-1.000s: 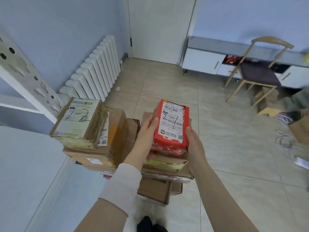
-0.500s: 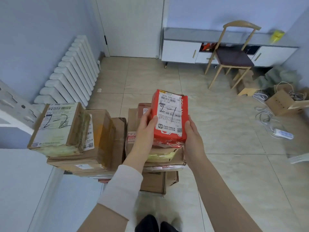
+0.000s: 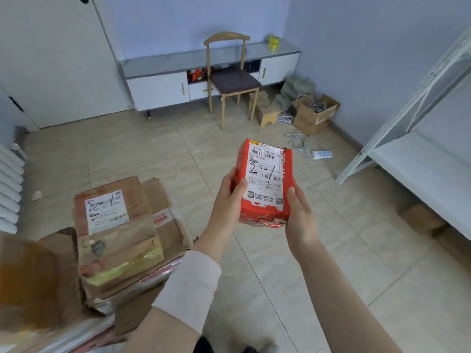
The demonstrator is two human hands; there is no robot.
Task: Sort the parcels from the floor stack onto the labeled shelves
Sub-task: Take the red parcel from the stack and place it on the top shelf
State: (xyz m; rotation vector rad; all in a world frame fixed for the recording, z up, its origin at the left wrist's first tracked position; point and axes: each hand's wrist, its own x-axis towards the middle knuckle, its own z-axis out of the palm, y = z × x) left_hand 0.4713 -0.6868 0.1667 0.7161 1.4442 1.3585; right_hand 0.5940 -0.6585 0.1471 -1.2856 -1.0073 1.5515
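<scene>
Parcel (image 3: 265, 184) marked 2-1 is hovering above the floor (image 3: 153, 154) right of the stack (image 3: 119, 233), left hand (image 3: 229, 197) and right hand (image 3: 298, 212) gripping its sides; it is probably needing a level, label-up carry toward the shelf (image 3: 418, 161).

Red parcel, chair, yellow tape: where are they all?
red parcel (image 3: 265, 174), head view, on its white label
chair (image 3: 235, 79), head view, on its dark seat
yellow tape (image 3: 274, 42), head view, on the roll's side

Tan left sleeve (image 3: 165, 332) — off-white cuff (image 3: 190, 284) at the wrist
</scene>
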